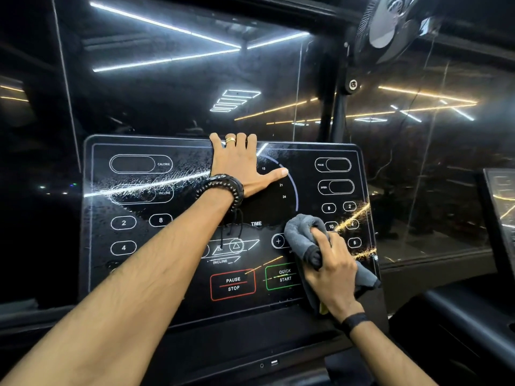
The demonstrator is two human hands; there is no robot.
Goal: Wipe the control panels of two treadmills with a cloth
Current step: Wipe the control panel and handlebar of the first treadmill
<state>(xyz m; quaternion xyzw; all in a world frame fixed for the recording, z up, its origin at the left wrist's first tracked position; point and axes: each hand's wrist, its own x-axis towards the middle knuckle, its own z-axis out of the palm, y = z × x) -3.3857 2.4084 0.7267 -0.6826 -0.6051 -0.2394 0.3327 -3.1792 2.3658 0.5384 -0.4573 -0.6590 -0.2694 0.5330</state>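
A black glossy treadmill control panel point(133, 274) fills the middle of the view, with white outlined buttons, a red PAUSE STOP box and a green QUICK START box. Its left half is speckled with wet droplets. My left hand point(239, 165) lies flat on the upper middle of the panel, its fingers hooked over the top edge. My right hand point(334, 268) holds a bunched grey cloth point(299, 235) pressed against the panel's lower right, beside the plus button. The edge of a second treadmill panel point(501, 207) shows at the far right.
Behind the panel a dark glass wall point(167, 101) reflects ceiling light strips. A black wall fan point(390, 26) hangs at the upper right on a dark post point(338, 115). A black handrail point(459, 316) runs along the lower right.
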